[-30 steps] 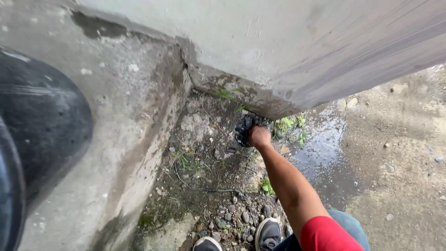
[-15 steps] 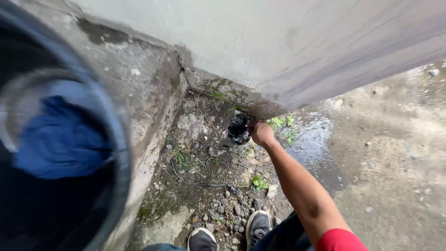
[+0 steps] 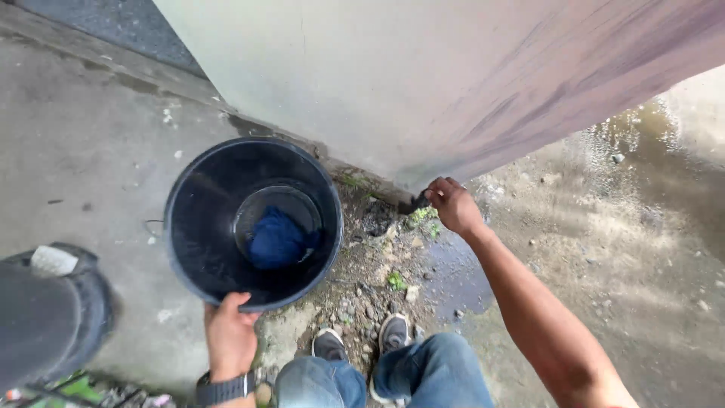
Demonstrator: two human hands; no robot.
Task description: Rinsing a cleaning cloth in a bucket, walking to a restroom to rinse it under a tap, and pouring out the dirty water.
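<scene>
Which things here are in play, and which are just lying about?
In play:
- left hand, gripping the rim of the black bucket
- blue cloth inside the bucket
- right hand, gripping a small dark object at the wall's foot

Lying about:
- dark round object, left
- puddle
- weeds

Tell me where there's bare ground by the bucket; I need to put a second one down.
Bare concrete lies left of the black bucket, between the wall and a dark round object. Wet ground right of the right hand is open too. Between bucket and shoes it is crowded with stones and weeds.
</scene>
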